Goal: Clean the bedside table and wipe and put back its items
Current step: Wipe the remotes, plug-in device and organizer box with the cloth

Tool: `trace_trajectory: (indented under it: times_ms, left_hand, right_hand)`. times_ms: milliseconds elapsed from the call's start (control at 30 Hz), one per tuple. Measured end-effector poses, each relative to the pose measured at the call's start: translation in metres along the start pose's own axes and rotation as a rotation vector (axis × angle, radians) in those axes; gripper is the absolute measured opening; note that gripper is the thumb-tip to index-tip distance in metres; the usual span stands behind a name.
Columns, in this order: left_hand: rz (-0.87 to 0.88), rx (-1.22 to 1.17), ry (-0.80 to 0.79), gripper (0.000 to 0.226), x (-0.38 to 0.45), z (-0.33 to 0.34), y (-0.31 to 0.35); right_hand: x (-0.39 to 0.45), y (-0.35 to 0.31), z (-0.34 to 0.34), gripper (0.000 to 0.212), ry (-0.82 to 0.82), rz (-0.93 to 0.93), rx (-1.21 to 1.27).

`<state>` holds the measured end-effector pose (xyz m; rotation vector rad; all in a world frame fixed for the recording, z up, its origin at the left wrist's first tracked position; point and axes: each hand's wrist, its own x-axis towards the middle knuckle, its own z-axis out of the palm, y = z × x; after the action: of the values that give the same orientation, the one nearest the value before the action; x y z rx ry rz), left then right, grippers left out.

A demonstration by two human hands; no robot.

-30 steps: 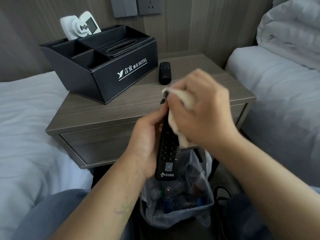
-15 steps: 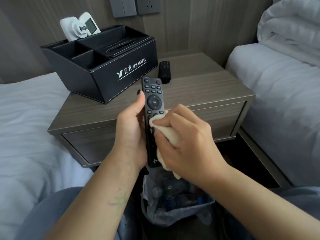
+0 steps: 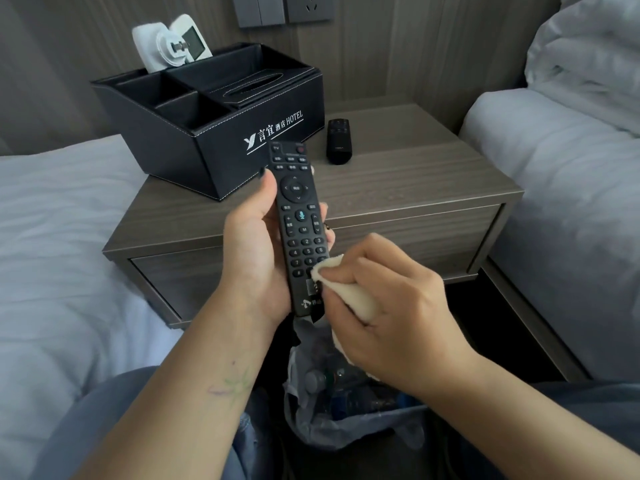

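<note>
My left hand (image 3: pixel 254 249) grips a long black TV remote (image 3: pixel 297 216), held upright in front of the grey wooden bedside table (image 3: pixel 415 188), buttons facing me. A cream wiping cloth (image 3: pixel 349 292) is bunched in my right hand (image 3: pixel 391 306) and presses against the remote's lower end. On the tabletop stand a black hotel organiser box (image 3: pixel 214 133) at the back left and a small black remote (image 3: pixel 339 141) lying flat to its right. A white device (image 3: pixel 173 43) sticks out of the box's rear compartment.
White beds flank the table, one on the left (image 3: pixel 52 254) and one on the right (image 3: pixel 571 202). A bin lined with a plastic bag (image 3: pixel 346 410), holding bottles, sits on the floor between my knees. Wall switches and a socket (image 3: pixel 284 8) are above the table.
My right hand with the cloth has slid down the remote from its top end to its bottom end. My left hand has lifted the remote slightly, and more of its buttons now show.
</note>
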<state>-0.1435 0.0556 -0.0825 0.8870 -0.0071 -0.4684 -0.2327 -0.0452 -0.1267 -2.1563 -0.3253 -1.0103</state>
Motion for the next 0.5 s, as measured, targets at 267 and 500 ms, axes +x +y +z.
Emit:
trace_trajectory:
  times_ms: [267,500]
  left_hand:
    - [-0.19,0.055,-0.185,0.044,-0.011,0.005,-0.014]
    - [-0.142,0.197,-0.249,0.035,-0.019,0.008,-0.024]
  right_hand:
    - [0.029,0.013,-0.006,0.004,0.204,0.045,-0.088]
    - [0.061,0.023,-0.018,0.011,0.397,0.07,-0.202]
